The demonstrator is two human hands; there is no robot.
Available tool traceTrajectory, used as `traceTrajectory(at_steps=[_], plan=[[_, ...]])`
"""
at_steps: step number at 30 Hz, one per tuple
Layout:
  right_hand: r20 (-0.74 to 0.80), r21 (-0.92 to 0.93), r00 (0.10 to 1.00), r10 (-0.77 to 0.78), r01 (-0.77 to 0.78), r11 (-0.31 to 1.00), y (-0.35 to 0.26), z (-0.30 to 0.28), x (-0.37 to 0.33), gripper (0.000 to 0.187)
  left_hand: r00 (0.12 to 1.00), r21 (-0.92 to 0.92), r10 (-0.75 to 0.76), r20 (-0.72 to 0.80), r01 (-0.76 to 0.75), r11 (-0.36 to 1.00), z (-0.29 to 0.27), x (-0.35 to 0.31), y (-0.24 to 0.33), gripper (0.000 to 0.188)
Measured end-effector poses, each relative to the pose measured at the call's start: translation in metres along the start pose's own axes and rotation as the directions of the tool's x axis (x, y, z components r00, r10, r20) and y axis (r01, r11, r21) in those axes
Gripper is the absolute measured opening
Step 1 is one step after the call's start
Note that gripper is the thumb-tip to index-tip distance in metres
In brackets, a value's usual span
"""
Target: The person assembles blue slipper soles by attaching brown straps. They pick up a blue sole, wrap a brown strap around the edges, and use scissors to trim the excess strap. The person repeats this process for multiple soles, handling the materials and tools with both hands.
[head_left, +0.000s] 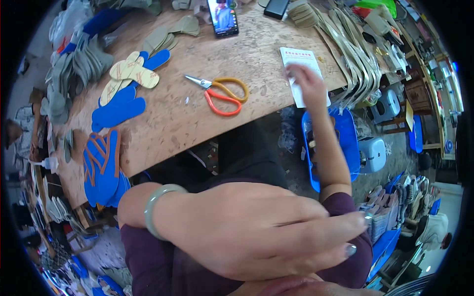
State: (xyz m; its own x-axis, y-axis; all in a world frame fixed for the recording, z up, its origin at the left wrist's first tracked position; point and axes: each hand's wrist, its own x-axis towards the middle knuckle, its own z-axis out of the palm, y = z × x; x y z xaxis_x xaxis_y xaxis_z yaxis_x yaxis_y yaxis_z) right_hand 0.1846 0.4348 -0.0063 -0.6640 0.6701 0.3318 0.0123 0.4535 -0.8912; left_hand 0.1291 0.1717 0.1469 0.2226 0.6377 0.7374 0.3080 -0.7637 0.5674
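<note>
My left hand [256,229], with a pale green bangle [151,212] on its wrist, is raised very close to the camera. Its fingers stretch to the right, lying side by side, and nothing shows in them; the thumb is hidden. At the table's right edge my right hand [310,86] is over a white printed paper pad [297,56]. Motion smears its fingers, so I cannot tell whether they grip the pad. Scissors [211,86] with one orange and one yellow-brown handle lie spread on the wooden table [173,113], left of the pad.
Blue insole-shaped pieces [118,113] and cream ones [133,71] lie at the left. Orange-edged blue pieces [102,170] hang near the table corner. A phone [223,19] stands at the back. Long pale strips [353,54] drape over the right edge, above a blue basket [347,135].
</note>
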Motion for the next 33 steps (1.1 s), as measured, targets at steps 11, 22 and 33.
traceTrajectory(at_steps=[11, 22, 33], plan=[[-0.195, -0.898, 0.951, -0.24, -0.074, 0.434, 0.191, -0.128, 0.251, 0.031, 0.936, 0.172, -0.048, -0.35, 0.115, 0.978, -0.023, -0.008, -0.015, 0.035], [-0.451, -0.67, 0.892, 0.038, -0.366, 0.646, 0.231, -0.233, 0.305, 0.027, 0.876, -0.443, -0.32, -0.36, 0.141, 0.885, -0.024, -0.016, -0.031, 0.053], [-0.441, 0.145, 0.865, 0.24, -0.194, 0.97, 0.135, -0.251, 0.271, 0.016, 0.92, -0.327, -0.181, -0.347, 0.062, 0.943, -0.002, -0.018, -0.026, 0.021]])
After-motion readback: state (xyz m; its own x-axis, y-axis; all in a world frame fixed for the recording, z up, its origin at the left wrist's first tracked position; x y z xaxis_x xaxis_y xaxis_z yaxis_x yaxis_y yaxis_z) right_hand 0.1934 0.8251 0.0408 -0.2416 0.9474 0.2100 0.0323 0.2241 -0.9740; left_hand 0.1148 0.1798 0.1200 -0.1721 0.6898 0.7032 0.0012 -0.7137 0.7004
